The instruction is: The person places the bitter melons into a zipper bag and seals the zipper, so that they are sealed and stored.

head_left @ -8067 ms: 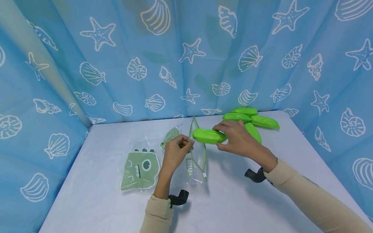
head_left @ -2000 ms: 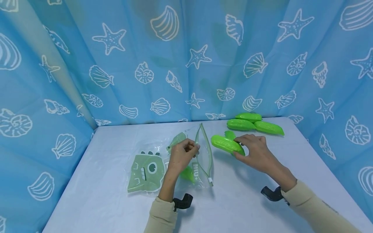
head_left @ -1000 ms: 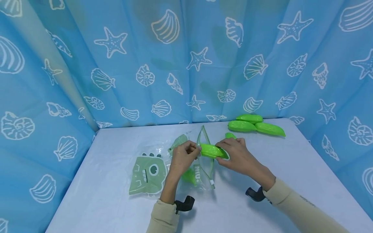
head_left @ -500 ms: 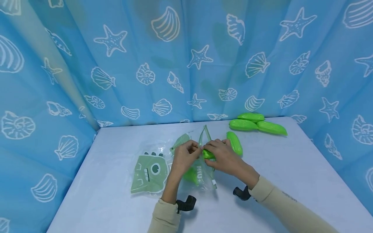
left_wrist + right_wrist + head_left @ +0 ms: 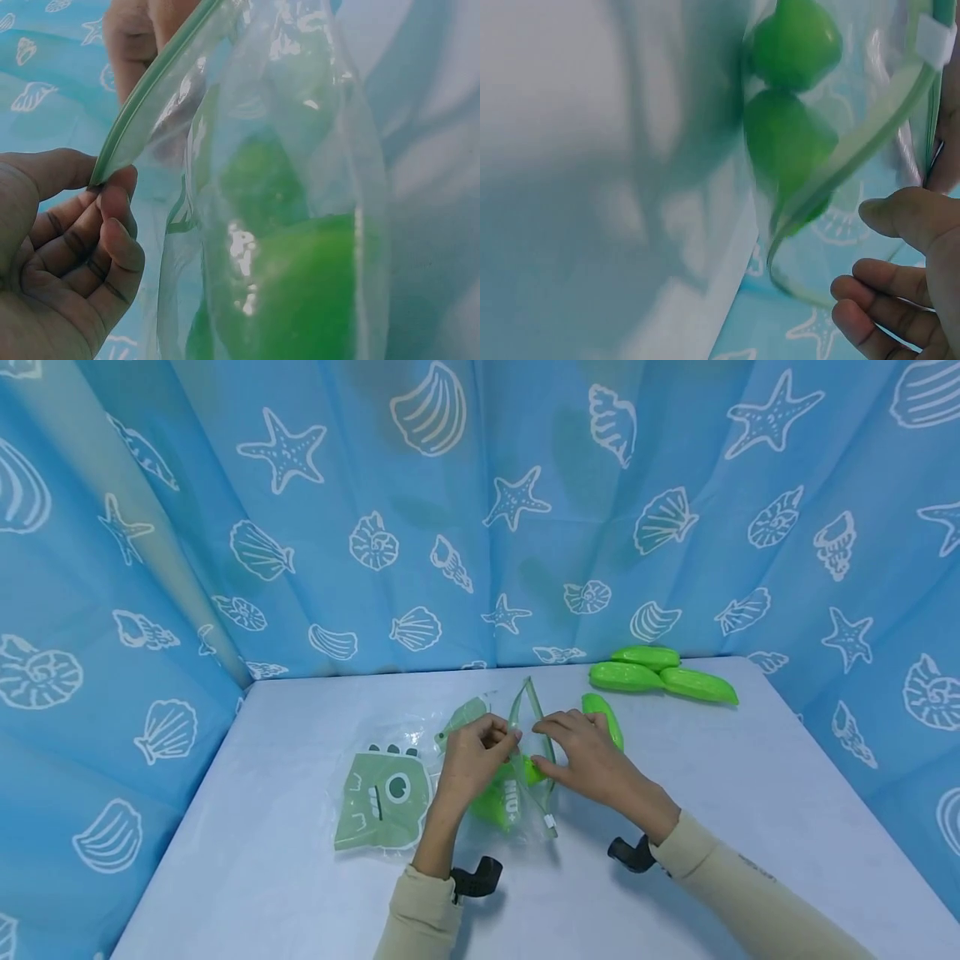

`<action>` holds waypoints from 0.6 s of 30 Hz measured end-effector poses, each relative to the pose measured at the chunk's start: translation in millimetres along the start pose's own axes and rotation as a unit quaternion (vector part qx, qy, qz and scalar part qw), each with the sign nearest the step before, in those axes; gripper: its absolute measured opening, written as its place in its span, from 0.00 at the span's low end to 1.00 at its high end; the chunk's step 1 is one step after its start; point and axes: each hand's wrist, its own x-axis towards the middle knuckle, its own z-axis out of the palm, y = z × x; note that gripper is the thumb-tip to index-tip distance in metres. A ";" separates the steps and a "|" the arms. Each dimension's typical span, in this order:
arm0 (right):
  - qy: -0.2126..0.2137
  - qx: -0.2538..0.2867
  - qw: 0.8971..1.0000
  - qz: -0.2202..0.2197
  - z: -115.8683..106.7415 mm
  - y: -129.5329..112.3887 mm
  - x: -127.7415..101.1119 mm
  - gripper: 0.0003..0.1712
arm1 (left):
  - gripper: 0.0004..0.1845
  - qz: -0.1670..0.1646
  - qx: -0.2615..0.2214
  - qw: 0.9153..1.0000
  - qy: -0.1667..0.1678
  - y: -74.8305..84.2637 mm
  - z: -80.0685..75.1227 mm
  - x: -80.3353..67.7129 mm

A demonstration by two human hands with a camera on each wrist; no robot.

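Your left hand is pinching the green rim of the clear zip bag between thumb and index finger, while its other fingers are curling loosely below the grip. Your right hand is hovering at the mouth of that bag, its thumb and fingers spreading apart with a gap between them; whether a fingertip is touching the rim, you cannot tell from these views. The mouth is gaping toward your right hand, and the white slider is sitting on the rim at the end nearer to you. Inside the bag, one green piece is lying just beside a second green piece, both showing through the plastic. Outside it, a loose green piece is resting on the worktop just behind your right hand, partly hidden by it. Farther off, toward the back right, three more are lying close together: a front-left piece, a rear piece and a right-hand piece. To the left of your left forearm, a bag with a one-eyed monster print is lying flat. Behind everything, a blue shell-patterned curtain is hanging.
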 end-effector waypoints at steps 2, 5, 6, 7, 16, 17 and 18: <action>0.003 -0.005 1.000 0.012 -1.4 5.1 -2.4 0.23 | 0.07 -0.004 0.002 1.000 -0.001 0.4 0.4 -0.2; 0.011 -0.014 0.999 0.034 -2.6 13.8 -6.4 0.23 | 0.07 -0.008 0.008 1.000 -0.001 0.8 1.5 -0.8; 0.015 -0.017 0.999 0.043 -2.5 17.2 -7.6 0.23 | 0.07 -0.008 0.010 1.000 0.000 1.0 1.9 -0.9; 0.018 -0.020 0.998 0.052 -2.6 20.3 -8.5 0.23 | 0.07 -0.008 0.012 1.000 0.001 1.0 2.2 -0.9; 0.031 -0.048 0.989 0.135 -2.1 50.8 -15.9 0.34 | 0.06 -0.003 0.014 1.000 0.003 0.6 2.7 0.2; 0.030 -0.049 0.988 0.143 -1.8 53.6 -16.9 0.35 | 0.06 -0.002 0.013 1.000 0.004 0.8 2.8 0.2; 0.029 -0.050 0.987 0.150 -1.4 56.5 -18.0 0.35 | 0.06 -0.001 0.012 1.000 0.005 1.0 2.9 0.2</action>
